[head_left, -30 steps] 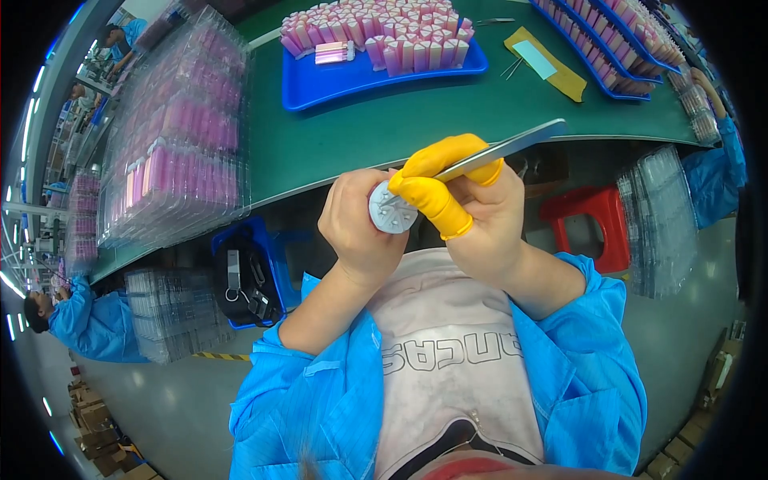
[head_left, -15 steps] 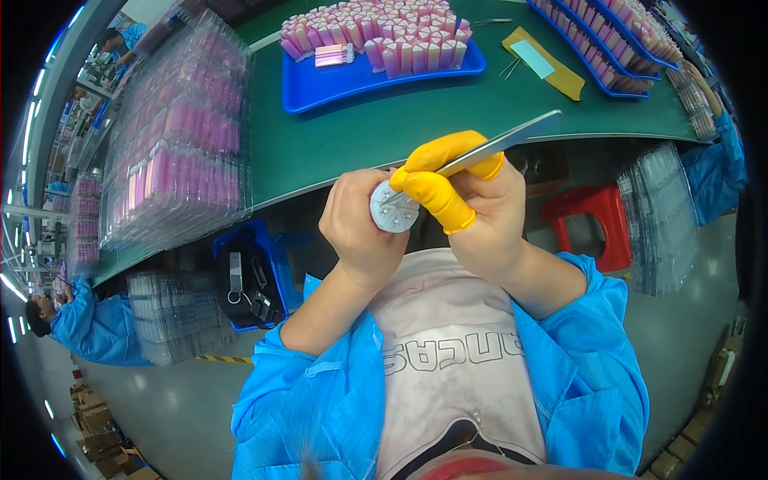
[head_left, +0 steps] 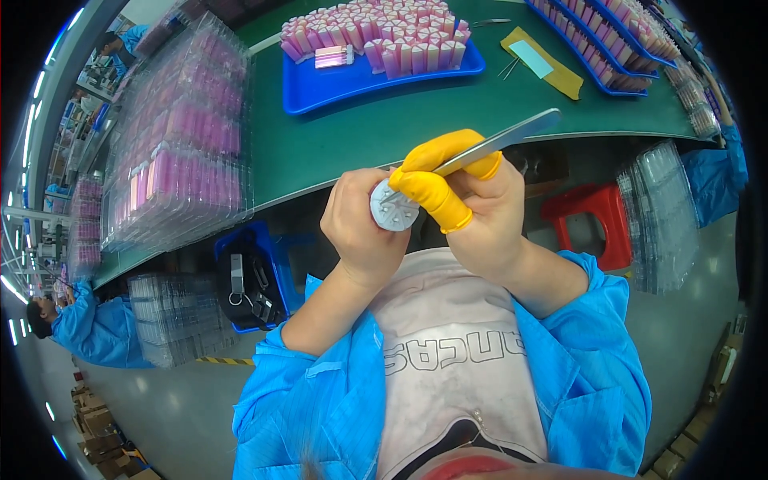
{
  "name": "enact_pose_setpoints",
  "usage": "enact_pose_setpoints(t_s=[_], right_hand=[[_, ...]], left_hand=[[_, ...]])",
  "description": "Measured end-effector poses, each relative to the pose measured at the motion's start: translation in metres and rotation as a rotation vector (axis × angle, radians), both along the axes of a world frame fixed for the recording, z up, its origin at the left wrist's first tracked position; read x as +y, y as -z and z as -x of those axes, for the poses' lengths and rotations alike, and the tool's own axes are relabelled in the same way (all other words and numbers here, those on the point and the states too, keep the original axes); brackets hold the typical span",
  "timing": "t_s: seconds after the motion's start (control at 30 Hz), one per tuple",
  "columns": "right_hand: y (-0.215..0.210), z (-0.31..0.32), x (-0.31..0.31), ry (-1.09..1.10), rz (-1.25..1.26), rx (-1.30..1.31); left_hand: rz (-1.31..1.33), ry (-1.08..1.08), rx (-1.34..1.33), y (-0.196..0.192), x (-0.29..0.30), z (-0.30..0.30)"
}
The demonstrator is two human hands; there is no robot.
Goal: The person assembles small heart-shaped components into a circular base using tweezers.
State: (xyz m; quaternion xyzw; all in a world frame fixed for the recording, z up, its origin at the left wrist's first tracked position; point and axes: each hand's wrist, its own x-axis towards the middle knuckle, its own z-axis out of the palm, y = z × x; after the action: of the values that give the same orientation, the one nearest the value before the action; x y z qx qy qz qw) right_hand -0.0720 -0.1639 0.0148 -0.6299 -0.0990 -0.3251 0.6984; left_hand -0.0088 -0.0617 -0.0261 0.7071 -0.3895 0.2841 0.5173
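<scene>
My left hand is closed around a round piece with a pale grey end face, which points up toward me. Small raised details sit on that face; the rest of the piece is hidden in my fist. Yellow finger cots cover the thumb and forefinger of my right hand, which grips a pair of metal tweezers. The tweezers slant down to the left, and their tips are at the grey face, mostly hidden by the yellow fingertips. Both hands are held close together in front of my shirt, just off the green table's edge.
Beyond my hands, a blue tray of pink-and-white wedge pieces stands on the green table. Clear packs of pink pieces are stacked at left, blue trays at far right. A yellow cloth and a red stool are at right.
My right fingers and the tweezers have shifted very slightly to the left over the grey face. My left hand keeps its hold, nearly unmoved.
</scene>
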Motion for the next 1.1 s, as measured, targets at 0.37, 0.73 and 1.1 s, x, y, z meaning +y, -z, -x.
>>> enact_pose_setpoints(t_s=[0.37,0.73,1.1], right_hand=[[-0.001,-0.001,-0.004,-0.089,0.013,0.032],[0.002,0.000,-0.004,-0.007,0.050,-0.005],[-0.007,-0.007,-0.009,0.017,0.306,0.007]], left_hand=[[0.025,0.042,0.044,-0.003,0.000,0.001],[0.019,0.054,0.091,0.001,0.001,0.006],[0.030,0.140,0.160,0.000,0.000,-0.003]])
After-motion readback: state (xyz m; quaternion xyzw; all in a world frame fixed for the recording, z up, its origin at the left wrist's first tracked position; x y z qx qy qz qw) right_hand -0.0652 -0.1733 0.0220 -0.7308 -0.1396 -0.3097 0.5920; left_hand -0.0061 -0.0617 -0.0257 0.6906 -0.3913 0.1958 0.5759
